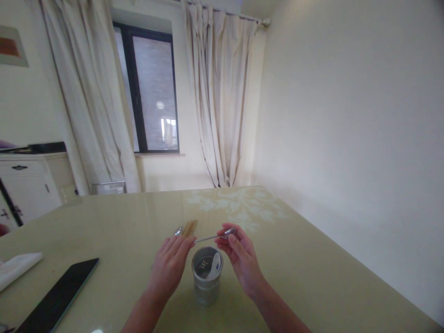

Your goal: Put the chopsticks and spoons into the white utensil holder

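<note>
A metal spoon (207,239) stretches between my hands above the table. My right hand (244,261) is closed on it at the bowl end, fingers and thumb around the bowl. The handle's other end meets the fingertips of my left hand (169,266), which are closed over it; the thumb is hidden. Just beyond the left fingers lie a bundle of thin wooden chopsticks (189,228) and a second metal spoon (178,231), both partly covered by that hand. Below and between my hands a grey metal utensil holder (207,289) stands upright, with a white spoon (214,267) leaning inside.
The pale green table (312,277) has a glossy top. At its left lie a dark flat tablet-like slab (57,296) and a white object (19,268). A wall (364,138) borders the right side; a white cabinet (31,180) stands at the far left.
</note>
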`<state>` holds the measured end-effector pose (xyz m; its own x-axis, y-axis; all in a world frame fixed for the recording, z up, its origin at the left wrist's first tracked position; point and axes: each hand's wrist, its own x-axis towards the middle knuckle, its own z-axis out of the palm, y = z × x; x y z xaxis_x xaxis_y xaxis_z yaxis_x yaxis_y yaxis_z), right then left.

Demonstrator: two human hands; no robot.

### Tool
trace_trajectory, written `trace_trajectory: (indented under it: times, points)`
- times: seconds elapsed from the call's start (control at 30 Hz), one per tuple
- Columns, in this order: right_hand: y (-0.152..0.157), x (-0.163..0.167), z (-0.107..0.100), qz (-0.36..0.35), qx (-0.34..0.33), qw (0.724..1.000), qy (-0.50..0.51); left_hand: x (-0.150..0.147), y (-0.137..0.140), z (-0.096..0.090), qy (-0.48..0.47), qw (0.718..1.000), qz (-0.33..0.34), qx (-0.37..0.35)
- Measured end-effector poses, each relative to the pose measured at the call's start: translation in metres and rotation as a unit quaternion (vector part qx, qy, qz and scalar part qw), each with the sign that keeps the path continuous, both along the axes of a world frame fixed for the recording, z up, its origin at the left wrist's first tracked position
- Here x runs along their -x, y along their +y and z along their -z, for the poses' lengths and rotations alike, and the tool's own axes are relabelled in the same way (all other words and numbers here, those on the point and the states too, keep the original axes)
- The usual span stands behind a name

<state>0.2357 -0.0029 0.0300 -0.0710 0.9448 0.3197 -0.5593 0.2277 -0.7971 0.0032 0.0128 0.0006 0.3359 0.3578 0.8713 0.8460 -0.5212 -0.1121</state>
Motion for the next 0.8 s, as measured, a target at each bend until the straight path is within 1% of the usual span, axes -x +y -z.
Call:
trace_trajectory:
  times: [0.07, 0.13, 0.2, 0.27, 0.33, 0.4, 0.57, 0.7, 0.8]
  points:
    - [0.002, -0.002, 0.003, 0.038, -0.018, 0.997, -0.060, 0.011, 0.006, 0.003, -0.045, 0.997, -0.051, 0.034]
    - [0.004, -0.004, 0.007, 0.072, -0.023, 0.988, -0.132, 0.024, 0.011, 0.003, -0.093, 0.980, -0.133, 0.112]
    - [0.005, -0.005, 0.011, 0.084, -0.020, 0.978, -0.192, 0.036, 0.012, 0.000, -0.119, 0.944, -0.227, 0.210]
    - [0.004, -0.004, 0.013, 0.084, -0.025, 0.968, -0.237, 0.047, 0.010, -0.002, -0.113, 0.899, -0.306, 0.293]
    - [0.002, -0.003, 0.014, 0.080, -0.034, 0.961, -0.261, 0.054, 0.008, -0.001, -0.096, 0.863, -0.353, 0.348]
    - [0.000, -0.002, 0.013, 0.079, -0.041, 0.958, -0.271, 0.058, 0.007, 0.004, -0.081, 0.842, -0.368, 0.387]
    - [0.001, -0.003, 0.011, 0.087, -0.042, 0.954, -0.284, 0.061, 0.010, 0.019, -0.069, 0.816, -0.365, 0.442]
    - [0.001, -0.004, 0.010, 0.085, -0.032, 0.953, -0.291, 0.062, 0.013, 0.025, -0.064, 0.815, -0.357, 0.452]
    - [-0.001, -0.003, 0.008, 0.072, -0.021, 0.954, -0.291, 0.063, 0.014, 0.026, -0.062, 0.816, -0.360, 0.447]
